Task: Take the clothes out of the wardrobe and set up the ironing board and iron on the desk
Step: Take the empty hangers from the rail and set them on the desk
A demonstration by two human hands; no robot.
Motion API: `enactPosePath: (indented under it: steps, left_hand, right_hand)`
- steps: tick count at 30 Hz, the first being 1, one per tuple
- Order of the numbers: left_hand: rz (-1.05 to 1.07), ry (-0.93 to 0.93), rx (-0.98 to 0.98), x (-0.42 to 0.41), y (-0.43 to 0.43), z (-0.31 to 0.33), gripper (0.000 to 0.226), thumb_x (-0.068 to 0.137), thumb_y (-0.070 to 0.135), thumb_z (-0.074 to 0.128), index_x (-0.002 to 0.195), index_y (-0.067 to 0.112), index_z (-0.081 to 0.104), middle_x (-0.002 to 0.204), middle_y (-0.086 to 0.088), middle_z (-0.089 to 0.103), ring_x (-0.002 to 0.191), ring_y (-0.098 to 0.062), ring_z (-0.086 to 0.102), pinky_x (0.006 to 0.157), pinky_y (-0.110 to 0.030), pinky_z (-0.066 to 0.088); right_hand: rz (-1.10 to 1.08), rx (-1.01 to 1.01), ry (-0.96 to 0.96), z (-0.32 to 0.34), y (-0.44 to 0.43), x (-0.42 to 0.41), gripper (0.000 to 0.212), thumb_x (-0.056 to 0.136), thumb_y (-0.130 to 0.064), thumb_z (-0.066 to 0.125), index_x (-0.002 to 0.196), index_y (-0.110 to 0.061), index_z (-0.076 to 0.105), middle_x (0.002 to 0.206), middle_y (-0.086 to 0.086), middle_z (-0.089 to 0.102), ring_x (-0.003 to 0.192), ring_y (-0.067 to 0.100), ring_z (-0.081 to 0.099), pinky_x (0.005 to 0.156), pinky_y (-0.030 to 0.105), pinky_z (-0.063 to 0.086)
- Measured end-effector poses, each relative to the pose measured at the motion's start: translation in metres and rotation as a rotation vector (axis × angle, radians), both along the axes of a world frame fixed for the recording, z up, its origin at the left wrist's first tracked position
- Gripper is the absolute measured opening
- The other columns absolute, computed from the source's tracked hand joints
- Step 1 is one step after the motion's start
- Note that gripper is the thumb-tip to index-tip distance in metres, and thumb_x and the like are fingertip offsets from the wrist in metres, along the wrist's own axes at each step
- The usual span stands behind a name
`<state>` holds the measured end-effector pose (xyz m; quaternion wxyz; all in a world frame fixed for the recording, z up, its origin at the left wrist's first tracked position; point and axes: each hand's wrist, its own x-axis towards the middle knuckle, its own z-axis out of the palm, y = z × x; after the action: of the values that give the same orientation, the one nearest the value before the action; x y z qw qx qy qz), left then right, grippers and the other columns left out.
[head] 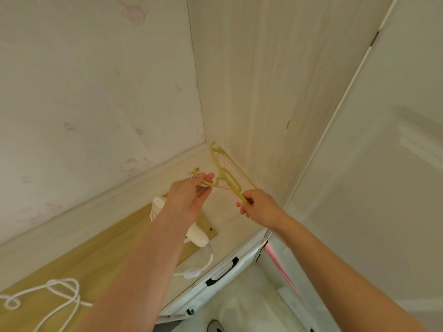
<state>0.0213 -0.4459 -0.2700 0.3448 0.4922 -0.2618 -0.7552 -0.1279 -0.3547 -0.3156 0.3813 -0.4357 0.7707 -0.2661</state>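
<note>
Reaching forward with both bare forearms toward the corner. Left hand [191, 195] fingers pinching the yellow hanger [226, 173] hook; right hand [260, 208] fingers curling closed around its lower bar. Crowding the desk [79, 264] edge: white iron [195, 233], loose cord [62, 295].

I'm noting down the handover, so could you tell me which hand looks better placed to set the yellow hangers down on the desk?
Probably the left hand: it grips the yellow hangers at the hook end, above the desk; the right hand sits nearer the wall.
</note>
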Motion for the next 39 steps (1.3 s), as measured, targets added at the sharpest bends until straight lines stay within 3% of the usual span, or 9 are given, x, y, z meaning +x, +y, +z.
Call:
enactPosePath:
  steps: [4,7,17,20,22,25,32,36,39]
  left_hand:
    - [0.069,0.020,0.121,0.003,-0.017,-0.024,0.010,0.095,-0.004,0.048,0.100,-0.004,0.056,0.092,-0.017,0.067,0.112,-0.030,0.061,0.100,-0.038,0.045]
    - [0.096,-0.007,0.178,0.002,-0.030,-0.041,0.024,0.096,-0.002,0.047,0.119,-0.003,0.051,0.093,-0.016,0.064,0.112,-0.032,0.058,0.103,-0.041,0.042]
    - [0.225,-0.073,0.304,-0.024,-0.051,-0.094,0.027,0.097,0.004,0.045,0.123,0.002,0.051,0.112,-0.015,0.059,0.108,-0.027,0.054,0.103,-0.038,0.040]
    - [0.225,-0.146,0.308,-0.031,-0.055,-0.111,0.016,0.096,0.005,0.045,0.109,0.005,0.055,0.114,-0.012,0.057,0.111,-0.025,0.052,0.102,-0.037,0.040]
    - [0.216,-0.218,0.309,-0.032,-0.056,-0.126,0.009,0.095,0.007,0.047,0.095,0.007,0.056,0.105,-0.011,0.054,0.099,-0.022,0.052,0.097,-0.036,0.044]
    - [0.169,-0.364,0.284,-0.030,-0.057,-0.141,0.008,0.093,0.012,0.049,0.088,0.008,0.053,0.074,-0.005,0.044,0.065,-0.016,0.041,0.067,-0.032,0.040]
    - [0.032,-0.610,0.187,-0.016,-0.051,-0.159,0.017,0.094,0.027,0.048,0.083,0.015,0.053,0.075,-0.004,0.049,0.069,-0.019,0.046,0.072,-0.033,0.040]
    - [-0.009,-0.708,0.143,-0.003,-0.045,-0.166,0.028,0.096,0.037,0.045,0.113,0.016,0.051,0.099,-0.007,0.057,0.092,-0.024,0.054,0.089,-0.039,0.042]
    - [-0.033,-0.790,0.077,0.002,-0.042,-0.171,0.038,0.096,0.040,0.044,0.117,0.009,0.052,0.091,-0.005,0.056,0.083,-0.021,0.054,0.077,-0.036,0.042]
  right_hand:
    - [0.005,0.019,0.068,-0.016,-0.016,0.006,0.024,0.095,-0.006,0.044,0.080,-0.016,0.060,0.096,0.004,0.070,0.095,0.019,0.065,0.072,0.028,0.051]
    - [0.039,0.032,0.117,-0.029,-0.030,0.006,0.020,0.095,-0.004,0.044,0.097,-0.004,0.064,0.105,0.009,0.069,0.097,0.023,0.063,0.074,0.029,0.050]
    - [0.109,0.049,0.211,-0.084,-0.062,-0.014,0.021,0.095,-0.001,0.041,0.099,-0.001,0.061,0.103,0.012,0.067,0.078,0.016,0.052,0.060,0.021,0.035]
    - [0.145,0.067,0.251,-0.099,-0.067,-0.019,0.019,0.095,-0.003,0.042,0.099,-0.002,0.061,0.102,0.012,0.066,0.078,0.017,0.053,0.060,0.023,0.034]
    - [0.157,0.073,0.258,-0.109,-0.069,-0.021,0.018,0.096,-0.005,0.042,0.097,-0.002,0.060,0.101,0.011,0.066,0.083,0.022,0.059,0.063,0.027,0.040]
    - [0.178,0.078,0.260,-0.122,-0.071,-0.021,0.015,0.096,-0.006,0.044,0.095,-0.003,0.059,0.096,0.012,0.065,0.087,0.028,0.061,0.067,0.032,0.042]
    - [0.247,0.078,0.261,-0.141,-0.074,-0.015,0.013,0.097,-0.007,0.042,0.093,-0.005,0.055,0.095,0.012,0.062,0.084,0.026,0.057,0.062,0.030,0.034]
    - [0.275,0.085,0.245,-0.146,-0.076,-0.007,0.013,0.096,-0.005,0.041,0.091,-0.006,0.053,0.095,0.012,0.061,0.085,0.026,0.058,0.065,0.033,0.039]
    - [0.275,0.080,0.246,-0.150,-0.077,-0.003,0.013,0.096,-0.005,0.041,0.091,-0.009,0.052,0.095,0.010,0.059,0.082,0.023,0.055,0.064,0.032,0.040]
